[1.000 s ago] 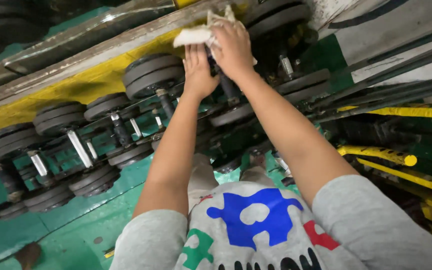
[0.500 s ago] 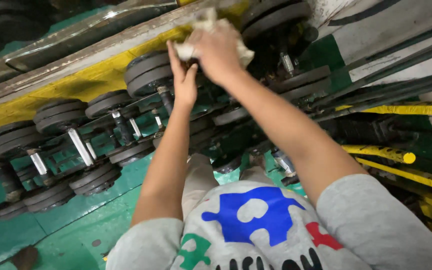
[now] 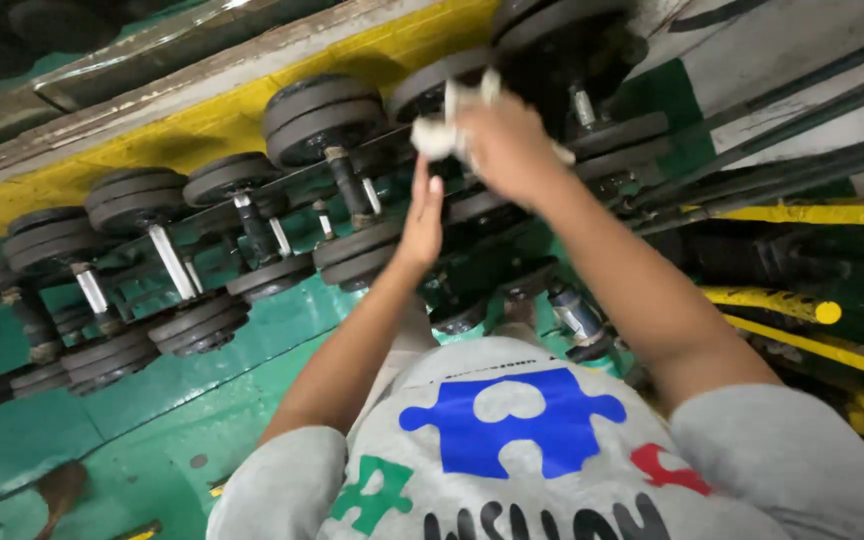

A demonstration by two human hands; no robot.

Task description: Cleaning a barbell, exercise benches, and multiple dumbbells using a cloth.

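Grey short-sleeved shirt (image 3: 552, 460). Sleeves end above elbows; forearms bare. Left hand (image 3: 420, 215) bare, no glove, ring or watch visible. Right hand (image 3: 507, 150) bare too, blurred. On shirt: large blue puzzle piece (image 3: 512, 422) at middle of chest. Left of blue piece, lower down: smaller green puzzle piece (image 3: 372, 492). Right of it: small red piece (image 3: 664, 468). Below it: dark block lettering, cut off by frame edge.
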